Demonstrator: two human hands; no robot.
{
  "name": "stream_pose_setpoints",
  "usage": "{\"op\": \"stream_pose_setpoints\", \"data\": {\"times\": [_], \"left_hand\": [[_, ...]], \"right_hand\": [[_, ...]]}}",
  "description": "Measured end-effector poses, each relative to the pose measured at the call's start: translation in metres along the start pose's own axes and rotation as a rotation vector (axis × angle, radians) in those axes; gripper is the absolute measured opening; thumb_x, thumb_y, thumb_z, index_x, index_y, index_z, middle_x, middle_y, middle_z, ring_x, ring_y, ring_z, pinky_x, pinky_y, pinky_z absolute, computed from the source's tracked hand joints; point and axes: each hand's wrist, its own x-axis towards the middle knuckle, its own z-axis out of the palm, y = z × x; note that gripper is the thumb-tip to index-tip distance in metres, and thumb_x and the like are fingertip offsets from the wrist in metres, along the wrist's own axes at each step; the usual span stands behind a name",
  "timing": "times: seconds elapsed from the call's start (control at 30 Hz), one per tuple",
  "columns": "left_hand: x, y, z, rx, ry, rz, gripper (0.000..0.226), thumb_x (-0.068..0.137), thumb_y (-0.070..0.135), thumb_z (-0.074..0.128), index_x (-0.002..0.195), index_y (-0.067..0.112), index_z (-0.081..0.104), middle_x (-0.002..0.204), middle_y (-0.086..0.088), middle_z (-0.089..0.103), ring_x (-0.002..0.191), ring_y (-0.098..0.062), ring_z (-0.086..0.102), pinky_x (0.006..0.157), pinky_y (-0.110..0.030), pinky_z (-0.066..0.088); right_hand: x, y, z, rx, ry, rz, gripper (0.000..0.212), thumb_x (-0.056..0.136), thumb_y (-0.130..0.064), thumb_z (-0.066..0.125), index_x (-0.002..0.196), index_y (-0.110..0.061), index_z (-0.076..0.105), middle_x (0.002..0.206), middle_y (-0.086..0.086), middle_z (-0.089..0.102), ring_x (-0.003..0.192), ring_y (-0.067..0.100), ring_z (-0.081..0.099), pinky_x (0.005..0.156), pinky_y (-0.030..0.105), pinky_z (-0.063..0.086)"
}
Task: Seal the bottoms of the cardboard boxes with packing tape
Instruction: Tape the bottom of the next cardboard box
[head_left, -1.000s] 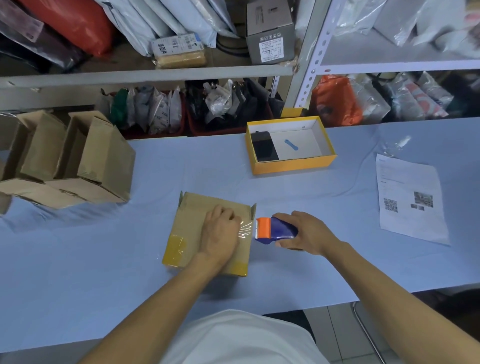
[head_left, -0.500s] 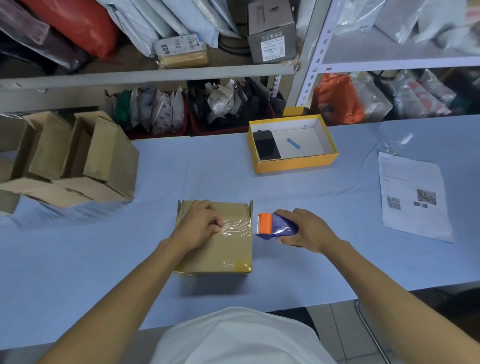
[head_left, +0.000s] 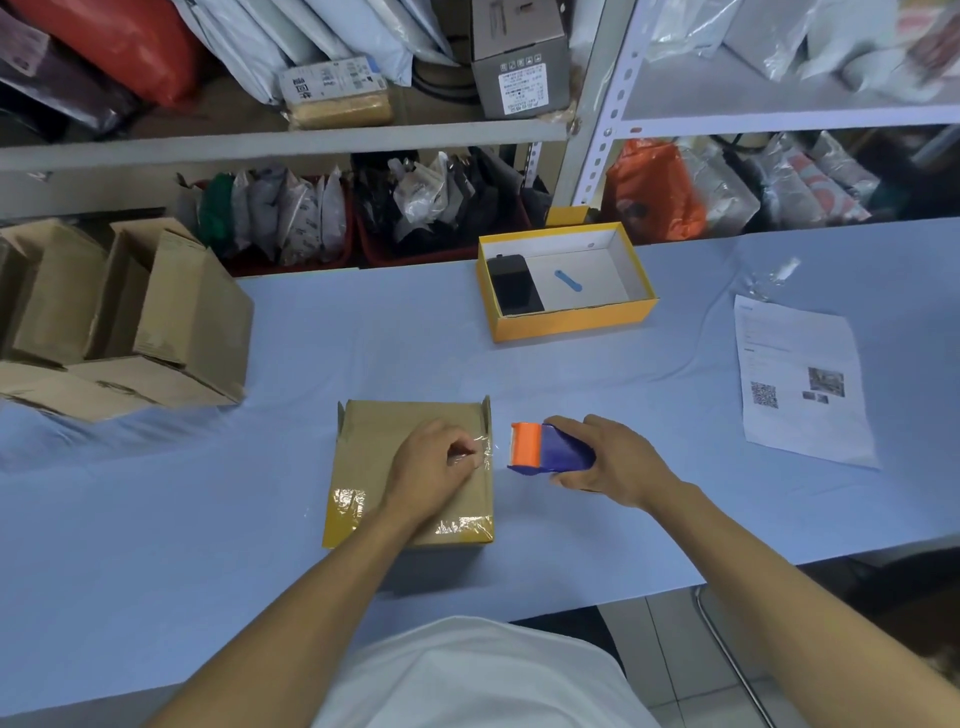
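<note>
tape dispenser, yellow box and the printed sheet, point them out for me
tape dispenser (head_left: 540, 449), head view, on its orange front end
yellow box (head_left: 574, 325), head view, on its near outer wall
printed sheet (head_left: 800, 384), head view, on the middle of the page

This is a packing and dispatch room of a small mail-order stockroom. Metal shelves (head_left: 597, 104) behind the blue table (head_left: 208, 545) are crammed with grey mailer bags (head_left: 291, 47), bagged goods (head_left: 291, 218) and a labelled carton (head_left: 519, 57). Open cardboard boxes (head_left: 130, 322) wait at the left, and a printed slip (head_left: 800, 384) with a QR code lies at the right.
</note>
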Motion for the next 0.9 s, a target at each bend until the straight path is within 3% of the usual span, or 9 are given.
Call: {"op": "stream_pose_setpoints", "data": {"times": [0.2, 0.3, 0.5, 0.63, 0.77, 0.83, 0.9], "left_hand": [[-0.001, -0.006, 0.005, 0.017, -0.015, -0.002, 0.008, 0.078, 0.024, 0.074, 0.081, 0.027, 0.067, 0.082, 0.015, 0.057, 0.084, -0.003, 0.053, 0.074, -0.024, 0.046], [-0.002, -0.005, 0.009, 0.107, -0.015, 0.031, 0.009, 0.077, 0.03, 0.071, 0.084, 0.03, 0.065, 0.084, 0.015, 0.054, 0.087, -0.005, 0.05, 0.071, -0.019, 0.039], [-0.002, -0.002, 0.012, 0.226, -0.012, 0.084, 0.032, 0.065, 0.054, 0.071, 0.085, 0.034, 0.055, 0.083, 0.019, 0.049, 0.084, -0.006, 0.045, 0.072, -0.021, 0.033], [-0.003, -0.008, 0.015, 0.34, -0.029, 0.169, 0.027, 0.079, 0.053, 0.052, 0.1, 0.038, 0.061, 0.089, 0.016, 0.046, 0.087, -0.01, 0.042, 0.08, -0.027, 0.038], [-0.003, -0.004, 0.017, 0.459, -0.075, 0.222, 0.024, 0.088, 0.043, 0.043, 0.102, 0.038, 0.063, 0.088, 0.009, 0.041, 0.085, -0.015, 0.039, 0.08, -0.034, 0.04], [0.0, -0.001, 0.016, 0.441, -0.122, 0.191, 0.023, 0.09, 0.041, 0.045, 0.105, 0.039, 0.062, 0.091, 0.01, 0.042, 0.09, -0.014, 0.039, 0.084, -0.033, 0.036], [-0.001, 0.002, 0.011, 0.278, -0.135, 0.123, 0.023, 0.093, 0.035, 0.048, 0.11, 0.036, 0.063, 0.099, 0.014, 0.051, 0.095, -0.011, 0.044, 0.086, -0.029, 0.035]], "right_hand": [[0.006, -0.001, -0.012, -0.105, -0.1, -0.039, 0.067, 0.079, -0.053, 0.071, 0.136, -0.042, 0.04, 0.105, -0.007, 0.058, 0.092, 0.013, 0.056, 0.074, 0.027, 0.05], [0.017, -0.014, -0.012, -0.221, -0.142, -0.045, 0.061, 0.078, -0.057, 0.069, 0.131, -0.04, 0.044, 0.105, -0.006, 0.058, 0.094, 0.017, 0.057, 0.07, 0.027, 0.045], [0.032, -0.051, 0.013, -0.341, -0.235, 0.035, 0.052, 0.07, -0.069, 0.066, 0.107, -0.033, 0.059, 0.097, -0.003, 0.063, 0.094, 0.024, 0.062, 0.064, 0.03, 0.038], [0.015, -0.037, 0.021, -0.107, -0.136, 0.168, 0.054, 0.073, -0.065, 0.067, 0.118, -0.038, 0.054, 0.1, -0.006, 0.061, 0.091, 0.018, 0.058, 0.068, 0.03, 0.045], [-0.01, -0.018, 0.007, 0.098, 0.006, 0.144, 0.063, 0.074, -0.051, 0.076, 0.13, -0.038, 0.05, 0.109, -0.008, 0.063, 0.098, 0.015, 0.06, 0.08, 0.032, 0.052], [-0.021, -0.017, -0.001, 0.316, 0.064, 0.133, 0.063, 0.074, -0.04, 0.082, 0.13, -0.037, 0.053, 0.112, -0.013, 0.063, 0.099, 0.011, 0.061, 0.084, 0.032, 0.053], [-0.032, -0.019, -0.008, 0.503, 0.094, 0.095, 0.061, 0.072, -0.035, 0.086, 0.124, -0.04, 0.055, 0.112, -0.02, 0.062, 0.101, 0.006, 0.06, 0.083, 0.027, 0.055]]}}
